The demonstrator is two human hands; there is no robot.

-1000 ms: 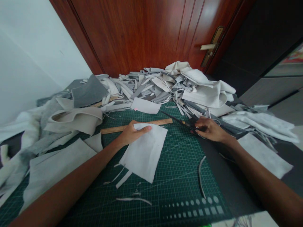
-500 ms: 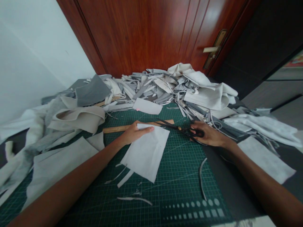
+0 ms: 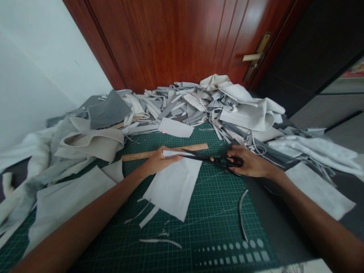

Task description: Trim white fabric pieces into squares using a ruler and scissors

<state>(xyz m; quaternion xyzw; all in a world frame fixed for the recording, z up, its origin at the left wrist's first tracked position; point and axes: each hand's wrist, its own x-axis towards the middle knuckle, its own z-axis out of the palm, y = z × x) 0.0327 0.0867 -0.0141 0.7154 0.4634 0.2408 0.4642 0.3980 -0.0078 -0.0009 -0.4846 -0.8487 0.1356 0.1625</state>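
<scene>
My left hand (image 3: 159, 160) pinches the upper left edge of a white fabric piece (image 3: 176, 185), thumb on top. That piece hangs down toward the cutting mat (image 3: 210, 212), and its lower edge reaches near some thin strips. In my right hand (image 3: 247, 160) is a pair of black scissors (image 3: 212, 159), my fingers through the handles. The blades point left and lie across the fabric's top edge, close to my left thumb. A narrow band of fabric shows above the lower blade. Just behind lies a wooden ruler (image 3: 193, 147), partly hidden by my left hand.
A heap of grey and white scraps (image 3: 176, 102) lines the back by the wooden door (image 3: 159, 41). More fabric lies left, including a beige folded piece (image 3: 93, 142). A white sheet (image 3: 318, 189) rests at right. Thin offcuts (image 3: 160, 241) lie on the mat.
The scissors have moved slightly left and down, so their blades now lie over the fabric's top edge instead of mostly behind it. My left hand keeps its hold.
</scene>
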